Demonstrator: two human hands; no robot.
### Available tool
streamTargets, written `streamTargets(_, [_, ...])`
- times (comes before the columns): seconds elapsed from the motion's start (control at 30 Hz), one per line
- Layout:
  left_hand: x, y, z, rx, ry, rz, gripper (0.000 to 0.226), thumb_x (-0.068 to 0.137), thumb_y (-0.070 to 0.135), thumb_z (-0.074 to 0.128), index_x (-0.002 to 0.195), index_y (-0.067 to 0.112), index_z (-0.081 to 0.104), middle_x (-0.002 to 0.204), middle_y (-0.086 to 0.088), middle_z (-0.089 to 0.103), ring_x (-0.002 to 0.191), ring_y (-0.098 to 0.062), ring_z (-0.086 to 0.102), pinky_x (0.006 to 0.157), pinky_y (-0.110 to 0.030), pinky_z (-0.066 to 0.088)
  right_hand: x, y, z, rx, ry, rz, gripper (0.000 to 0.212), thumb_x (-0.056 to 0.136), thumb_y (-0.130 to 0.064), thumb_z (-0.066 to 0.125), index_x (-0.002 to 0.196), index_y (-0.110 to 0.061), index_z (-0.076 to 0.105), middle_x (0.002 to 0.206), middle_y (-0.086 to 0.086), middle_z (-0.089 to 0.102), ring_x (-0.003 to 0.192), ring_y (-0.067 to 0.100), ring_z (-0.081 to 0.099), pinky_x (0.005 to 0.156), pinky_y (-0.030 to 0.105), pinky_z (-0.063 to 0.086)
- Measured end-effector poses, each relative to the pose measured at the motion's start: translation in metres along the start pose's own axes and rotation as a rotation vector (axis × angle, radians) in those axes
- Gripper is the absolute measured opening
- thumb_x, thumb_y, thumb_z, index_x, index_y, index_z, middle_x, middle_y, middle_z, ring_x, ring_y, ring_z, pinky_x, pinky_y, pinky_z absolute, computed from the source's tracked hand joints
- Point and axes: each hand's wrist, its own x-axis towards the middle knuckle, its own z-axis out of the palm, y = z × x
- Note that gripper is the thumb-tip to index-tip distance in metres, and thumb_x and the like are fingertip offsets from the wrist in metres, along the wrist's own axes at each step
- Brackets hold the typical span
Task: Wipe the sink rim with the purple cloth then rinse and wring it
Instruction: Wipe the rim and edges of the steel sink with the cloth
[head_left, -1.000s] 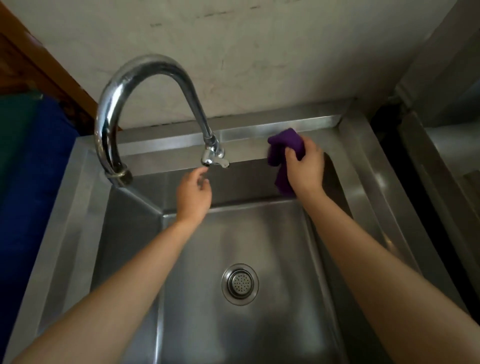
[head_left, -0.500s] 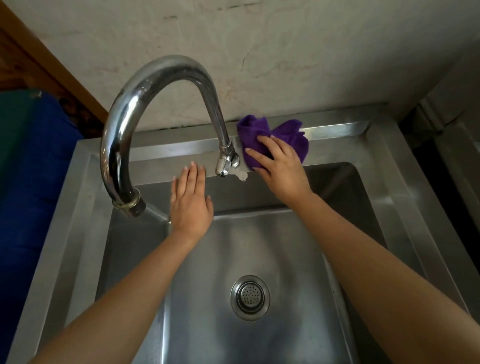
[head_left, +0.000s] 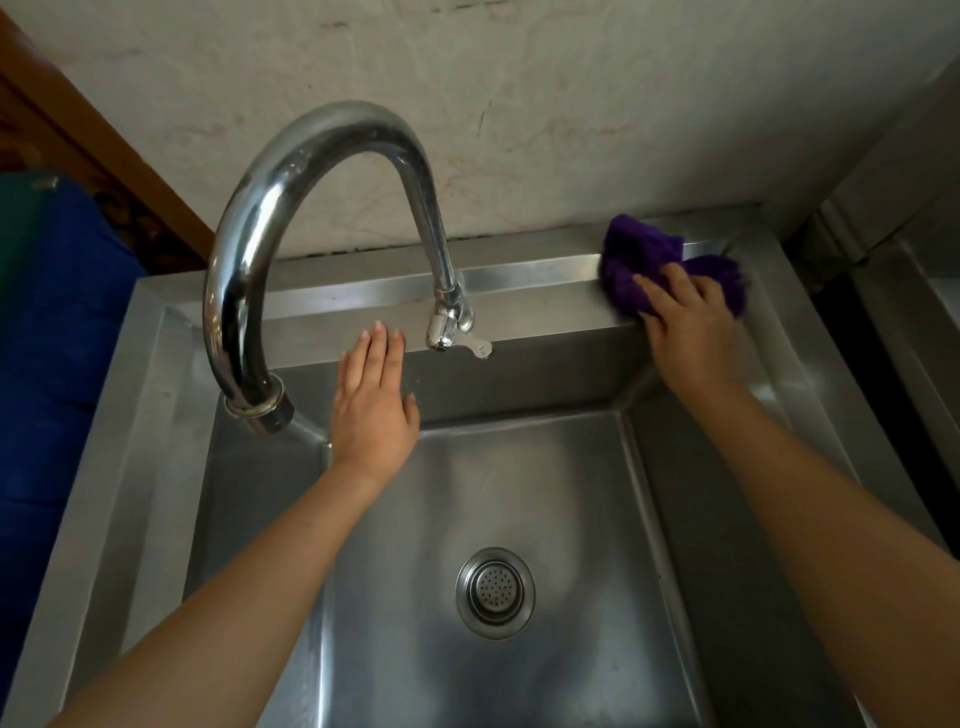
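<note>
The purple cloth (head_left: 640, 255) lies bunched on the steel sink's back rim (head_left: 540, 307), near the back right corner. My right hand (head_left: 687, 323) presses down on it with fingers spread over the fabric. My left hand (head_left: 372, 406) is flat with straight fingers in front of the basin's back wall. Its fingertips reach the rim edge just left of the spout and it holds nothing. The chrome faucet (head_left: 311, 150) arches from the left rim to its spout tip (head_left: 448, 325); no water runs from it.
The drain strainer (head_left: 495, 592) sits in the basin floor between my forearms. A blue and green object (head_left: 57, 322) stands left of the sink. A pale wall rises right behind the back rim, and another steel unit (head_left: 914, 332) borders the right side.
My right hand has slid the cloth rightwards along the back rim, from beside the spout to the right corner. My left hand has opened flat and stayed below the spout.
</note>
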Motion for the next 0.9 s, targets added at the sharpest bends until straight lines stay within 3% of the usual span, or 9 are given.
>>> streamTargets(0.1, [0.000, -0.003, -0.001, 0.001, -0.004, 0.013, 0.074, 0.082, 0.015, 0.055, 0.146, 0.011, 0.018, 0.156, -0.009, 0.017, 0.145, -0.024, 0.011, 0.120, -0.042, 0.011, -0.003, 0.012, 0.002, -0.074, 0.050, 0.104, 0.039, 0.090, -0.020, 0.049, 0.129, -0.014, 0.053, 0.137, 0.016, 0.049, 0.109, 0.044, 0.047, 0.090, 0.047, 0.043])
streamTargets(0.23, [0.000, -0.004, -0.001, -0.003, -0.010, 0.027, 0.075, 0.082, 0.015, 0.056, 0.146, 0.011, 0.018, 0.157, -0.009, 0.016, 0.145, -0.024, 0.011, 0.119, -0.042, 0.012, -0.001, -0.016, 0.009, 0.029, 0.081, 0.289, 0.039, 0.093, -0.022, 0.048, 0.131, -0.012, 0.051, 0.141, 0.014, 0.045, 0.112, 0.042, 0.042, 0.095, 0.045, 0.036])
streamTargets(0.33, [-0.001, -0.003, -0.001, -0.002, -0.001, 0.020, 0.076, 0.080, 0.016, 0.057, 0.146, 0.011, 0.019, 0.156, -0.009, 0.018, 0.145, -0.026, 0.013, 0.119, -0.042, 0.014, -0.010, -0.052, 0.018, 0.085, 0.083, 0.252, 0.038, 0.091, -0.022, 0.052, 0.128, -0.014, 0.054, 0.141, 0.011, 0.046, 0.111, 0.041, 0.043, 0.094, 0.043, 0.035])
streamTargets(0.63, [-0.002, -0.004, -0.002, -0.035, -0.053, 0.033, 0.075, 0.086, 0.020, 0.053, 0.147, 0.013, 0.009, 0.158, -0.008, 0.004, 0.146, -0.023, -0.001, 0.120, -0.039, 0.002, -0.034, -0.126, 0.026, 0.252, 0.011, 0.050, 0.035, 0.079, -0.016, 0.059, 0.114, -0.016, 0.065, 0.133, 0.009, 0.056, 0.102, 0.041, 0.050, 0.084, 0.046, 0.044])
streamTargets(0.77, [-0.015, 0.002, -0.001, -0.297, 0.044, 0.015, 0.058, 0.089, 0.018, 0.048, 0.142, 0.008, 0.029, 0.155, -0.013, 0.020, 0.145, -0.026, 0.013, 0.119, -0.032, 0.009, -0.062, -0.139, 0.022, 0.405, -0.027, -0.045, 0.032, 0.083, -0.012, 0.055, 0.113, -0.012, 0.065, 0.128, 0.009, 0.059, 0.097, 0.036, 0.048, 0.088, 0.037, 0.044])
streamTargets(0.83, [-0.029, 0.010, 0.000, -0.516, 0.054, -0.016, 0.052, 0.090, 0.018, 0.046, 0.140, 0.010, 0.034, 0.151, -0.011, 0.030, 0.141, -0.022, 0.025, 0.112, -0.014, 0.015, -0.081, -0.148, 0.016, 0.549, -0.085, 0.003, 0.030, 0.087, -0.014, 0.052, 0.113, -0.011, 0.065, 0.122, 0.007, 0.063, 0.096, 0.031, 0.047, 0.091, 0.029, 0.041])
streamTargets(0.9, [-0.040, 0.020, -0.006, -0.836, -0.066, -0.123, 0.049, 0.094, 0.015, 0.047, 0.141, 0.018, 0.033, 0.146, -0.002, 0.038, 0.131, -0.005, 0.038, 0.094, 0.003, 0.026, -0.098, -0.155, 0.006, 0.684, -0.164, 0.067, 0.026, 0.090, -0.013, 0.052, 0.112, -0.012, 0.066, 0.112, 0.005, 0.068, 0.096, 0.026, 0.050, 0.088, 0.023, 0.040])
